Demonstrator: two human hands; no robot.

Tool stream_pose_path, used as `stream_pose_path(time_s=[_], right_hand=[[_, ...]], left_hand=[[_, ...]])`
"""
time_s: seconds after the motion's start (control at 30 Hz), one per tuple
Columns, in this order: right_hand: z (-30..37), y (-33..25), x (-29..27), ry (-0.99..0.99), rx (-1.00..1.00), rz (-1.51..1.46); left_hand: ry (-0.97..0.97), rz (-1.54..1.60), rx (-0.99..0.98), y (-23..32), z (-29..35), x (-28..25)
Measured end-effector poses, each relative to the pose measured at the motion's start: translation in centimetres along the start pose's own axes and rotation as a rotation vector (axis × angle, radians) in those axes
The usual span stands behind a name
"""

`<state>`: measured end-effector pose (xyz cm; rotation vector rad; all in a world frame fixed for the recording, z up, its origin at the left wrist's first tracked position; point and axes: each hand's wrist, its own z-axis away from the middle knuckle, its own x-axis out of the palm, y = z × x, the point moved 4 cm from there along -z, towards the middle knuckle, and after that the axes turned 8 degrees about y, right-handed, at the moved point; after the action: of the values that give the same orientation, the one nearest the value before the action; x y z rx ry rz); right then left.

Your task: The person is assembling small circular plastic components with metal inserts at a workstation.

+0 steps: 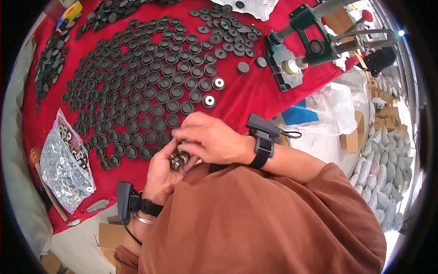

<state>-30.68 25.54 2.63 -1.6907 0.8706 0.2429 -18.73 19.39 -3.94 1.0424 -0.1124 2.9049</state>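
Observation:
In the cupped palm of my left hand (159, 176) lies a small handful of shiny metal pieces (178, 162), held close to my body at the table's near edge. My right hand (212, 139) bends over that palm, its fingers curled in at the handful; what its fingertips pinch is hidden. Just beyond both hands, many round black cup-shaped caps (155, 84) stand in rows, hollow side up. Two caps at the right edge of the rows hold a silver ringed insert (209, 101).
A red cloth (248, 100) covers the table. At left sits a clear plastic bag (66, 169) of small metal parts, beside a hammer-like wooden handle (50, 194). Flat black discs (232, 34) lie in loose piles. A green lever press (315, 45) stands at the right.

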Motion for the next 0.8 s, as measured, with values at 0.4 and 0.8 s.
stream_pose_path(time_s=[0.4, 0.8], right_hand=[[0.3, 0.4, 1.2, -0.411, -0.007, 0.042], [-0.6, 0.5, 0.8, -0.267, 0.172, -0.037]], left_hand=[[0.033, -0.130, 0.055, -0.2, 0.7, 0.6], [0.059, -0.235, 0.110, 0.8, 0.4, 0.7]])
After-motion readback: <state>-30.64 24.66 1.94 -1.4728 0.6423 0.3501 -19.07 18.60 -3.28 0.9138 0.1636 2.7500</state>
